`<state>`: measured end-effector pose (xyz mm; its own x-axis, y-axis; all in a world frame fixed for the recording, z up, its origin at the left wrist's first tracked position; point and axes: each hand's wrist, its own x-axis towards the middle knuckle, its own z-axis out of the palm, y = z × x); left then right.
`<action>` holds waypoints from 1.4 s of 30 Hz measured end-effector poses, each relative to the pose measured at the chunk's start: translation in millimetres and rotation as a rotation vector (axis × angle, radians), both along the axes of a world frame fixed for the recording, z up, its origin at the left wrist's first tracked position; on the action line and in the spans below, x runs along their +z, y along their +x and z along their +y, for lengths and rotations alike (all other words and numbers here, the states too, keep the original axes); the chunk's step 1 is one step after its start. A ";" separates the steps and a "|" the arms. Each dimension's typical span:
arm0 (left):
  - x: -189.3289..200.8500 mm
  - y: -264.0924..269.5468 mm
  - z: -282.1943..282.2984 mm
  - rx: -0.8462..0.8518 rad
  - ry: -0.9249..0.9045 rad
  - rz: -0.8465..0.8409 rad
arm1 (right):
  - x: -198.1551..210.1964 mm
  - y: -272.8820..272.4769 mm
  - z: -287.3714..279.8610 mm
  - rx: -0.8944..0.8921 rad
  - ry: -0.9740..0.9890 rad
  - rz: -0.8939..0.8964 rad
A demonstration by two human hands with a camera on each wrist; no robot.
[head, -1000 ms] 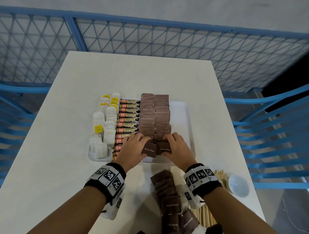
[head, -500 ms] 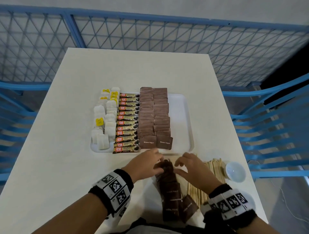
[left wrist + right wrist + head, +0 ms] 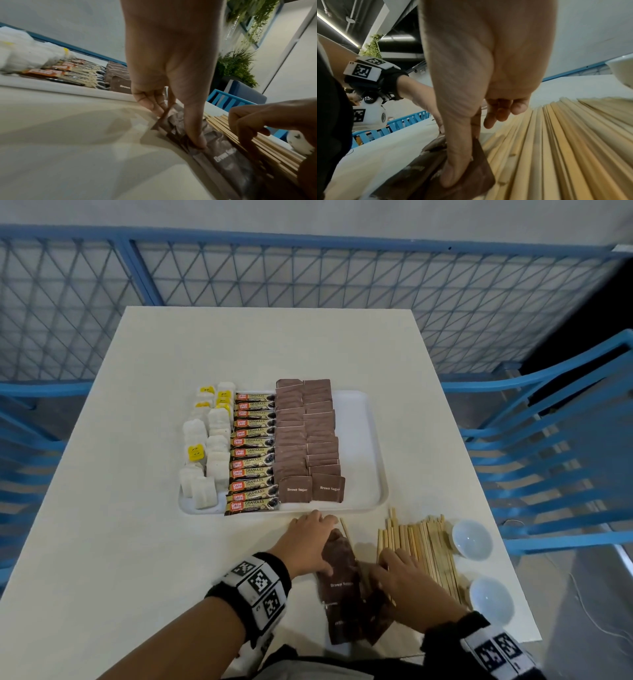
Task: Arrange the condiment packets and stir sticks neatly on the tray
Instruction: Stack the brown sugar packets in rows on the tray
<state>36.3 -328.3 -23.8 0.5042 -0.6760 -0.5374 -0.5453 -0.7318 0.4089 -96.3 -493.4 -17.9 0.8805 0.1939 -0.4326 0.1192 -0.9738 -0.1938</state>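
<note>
Both hands, left hand and right hand, pinch sugar packets at the counter's near edge; next, lift them onto the tray.

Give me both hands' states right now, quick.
Left hand: fingers and thumb pinching the loose brown sugar packets on the table.
Right hand: thumb and fingers pinching a packet from the same pile, beside the stir sticks.
</note>
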 end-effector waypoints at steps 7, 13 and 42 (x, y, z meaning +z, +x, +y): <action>1.5 10.2 18.8 0.119 -0.074 0.164 | 17.2 11.9 -9.1 -0.183 0.300 0.236; 5.4 11.8 31.7 0.230 -0.233 0.306 | 31.8 20.3 1.7 -0.208 0.419 0.388; 30.9 24.6 126.3 1.086 -0.902 1.160 | 6.4 46.7 89.1 0.160 0.295 0.326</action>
<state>61.0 -202.0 7.1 0.5483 -0.5889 -0.5937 0.7805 0.1054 0.6162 -49.6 -404.3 -11.5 0.6569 0.4727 -0.5874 0.1509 -0.8458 -0.5118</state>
